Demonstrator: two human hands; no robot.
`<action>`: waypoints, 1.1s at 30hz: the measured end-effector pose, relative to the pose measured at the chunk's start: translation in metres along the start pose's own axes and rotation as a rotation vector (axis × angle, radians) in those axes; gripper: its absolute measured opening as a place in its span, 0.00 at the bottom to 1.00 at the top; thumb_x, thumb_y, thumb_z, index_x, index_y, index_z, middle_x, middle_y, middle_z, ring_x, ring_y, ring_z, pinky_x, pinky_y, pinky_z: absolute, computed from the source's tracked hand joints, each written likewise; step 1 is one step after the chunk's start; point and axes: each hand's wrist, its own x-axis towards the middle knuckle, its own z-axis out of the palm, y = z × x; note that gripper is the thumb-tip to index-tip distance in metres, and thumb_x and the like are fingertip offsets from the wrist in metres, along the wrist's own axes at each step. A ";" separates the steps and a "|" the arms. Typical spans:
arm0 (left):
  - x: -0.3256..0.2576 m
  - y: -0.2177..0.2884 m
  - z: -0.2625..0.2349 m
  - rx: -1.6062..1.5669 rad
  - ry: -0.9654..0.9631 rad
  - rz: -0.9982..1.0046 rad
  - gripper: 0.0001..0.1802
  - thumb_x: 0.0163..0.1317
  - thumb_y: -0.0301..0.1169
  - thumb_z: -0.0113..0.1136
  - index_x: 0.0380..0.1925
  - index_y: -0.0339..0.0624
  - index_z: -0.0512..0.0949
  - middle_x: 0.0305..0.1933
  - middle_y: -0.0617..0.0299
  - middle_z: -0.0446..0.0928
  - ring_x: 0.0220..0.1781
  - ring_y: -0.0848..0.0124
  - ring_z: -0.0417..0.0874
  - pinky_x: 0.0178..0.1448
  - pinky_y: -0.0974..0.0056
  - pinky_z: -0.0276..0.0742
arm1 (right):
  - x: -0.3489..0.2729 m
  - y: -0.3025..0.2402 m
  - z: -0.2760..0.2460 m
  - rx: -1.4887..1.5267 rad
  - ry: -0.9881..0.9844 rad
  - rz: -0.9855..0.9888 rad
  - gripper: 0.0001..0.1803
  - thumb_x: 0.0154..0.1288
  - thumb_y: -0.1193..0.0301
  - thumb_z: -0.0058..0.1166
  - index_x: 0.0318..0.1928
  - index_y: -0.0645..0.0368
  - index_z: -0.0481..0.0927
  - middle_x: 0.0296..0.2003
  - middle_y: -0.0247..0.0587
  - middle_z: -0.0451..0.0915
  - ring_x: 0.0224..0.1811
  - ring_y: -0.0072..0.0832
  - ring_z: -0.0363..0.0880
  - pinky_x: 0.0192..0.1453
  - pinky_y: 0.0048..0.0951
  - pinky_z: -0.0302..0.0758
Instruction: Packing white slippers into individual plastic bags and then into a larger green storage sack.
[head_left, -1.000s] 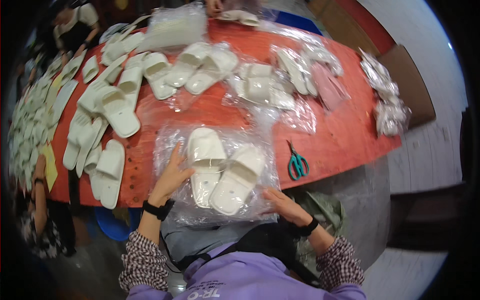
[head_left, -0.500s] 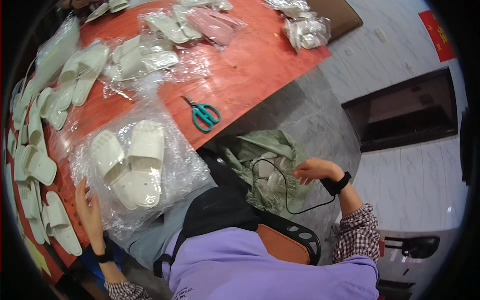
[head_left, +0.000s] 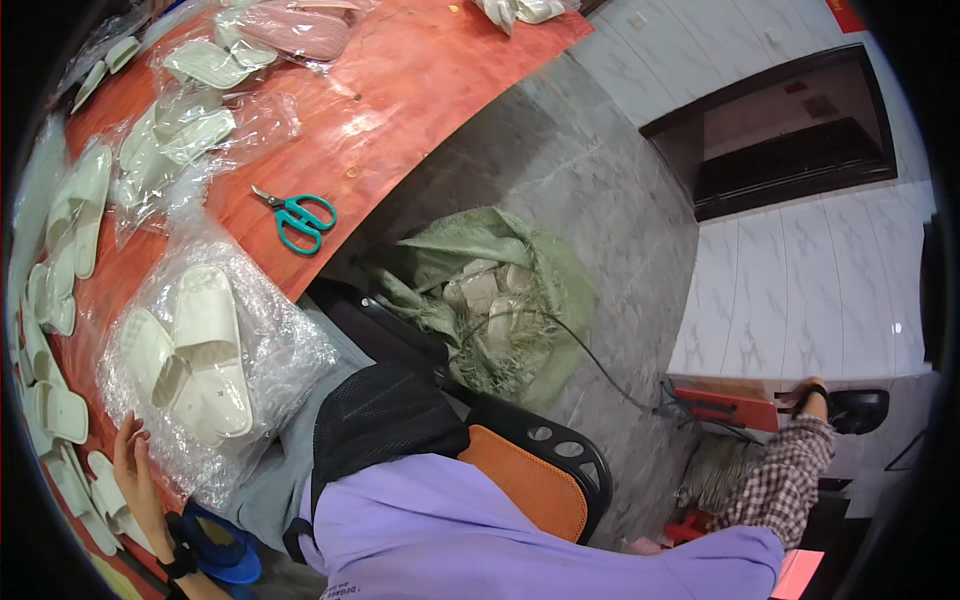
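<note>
My left hand (head_left: pixel 135 470) lies flat, fingers spread, palm on the near edge of the clear bag (head_left: pixel 205 365); nothing pinched, it just pins the plastic to the red table (head_left: pixel 400 110), so I judge it's there to stop the slick bag sliding off the edge. Inside the bag a pair of white slippers (head_left: pixel 190 355) lies soles-down, side by side, toes pointing away from me. Bag overhangs the table edge slightly toward my lap

Right hand (head_left: pixel 810 392) is stretched far out to my right and behind, wrist band showing; fingers hidden behind the sleeve and a red box (head_left: pixel 725 408), so I cannot tell whether they are open or gripping. It is near that box, contact unclear

Teal scissors (head_left: pixel 300 217) lie shut on the table just beyond the bag, apart from both hands. More bagged and loose slippers (head_left: pixel 170 140) line the table's left and far side. A green sack (head_left: pixel 490 295) sits open on the floor by my chair, pale pieces inside
</note>
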 end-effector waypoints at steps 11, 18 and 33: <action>0.005 0.031 0.013 0.055 -0.036 0.059 0.19 0.72 0.27 0.46 0.61 0.36 0.71 0.56 0.54 0.75 0.54 0.68 0.76 0.62 0.65 0.68 | 0.008 -0.150 0.027 0.134 0.689 -0.789 0.14 0.61 0.67 0.54 0.41 0.64 0.81 0.39 0.55 0.82 0.44 0.49 0.80 0.48 0.42 0.75; -0.009 0.046 0.022 0.105 -0.023 0.052 0.20 0.70 0.24 0.46 0.60 0.36 0.71 0.55 0.54 0.75 0.54 0.67 0.76 0.62 0.64 0.68 | -0.227 -0.451 0.223 0.100 -0.096 -1.834 0.15 0.60 0.73 0.53 0.48 0.60 0.80 0.43 0.49 0.81 0.46 0.46 0.80 0.51 0.36 0.75; -0.010 0.089 0.074 0.151 -0.259 0.230 0.20 0.57 0.18 0.53 0.52 0.33 0.76 0.49 0.51 0.79 0.53 0.61 0.79 0.60 0.62 0.70 | -0.376 -0.472 0.094 -0.487 0.053 -1.942 0.07 0.51 0.73 0.54 0.33 0.60 0.80 0.29 0.50 0.81 0.37 0.47 0.81 0.39 0.44 0.75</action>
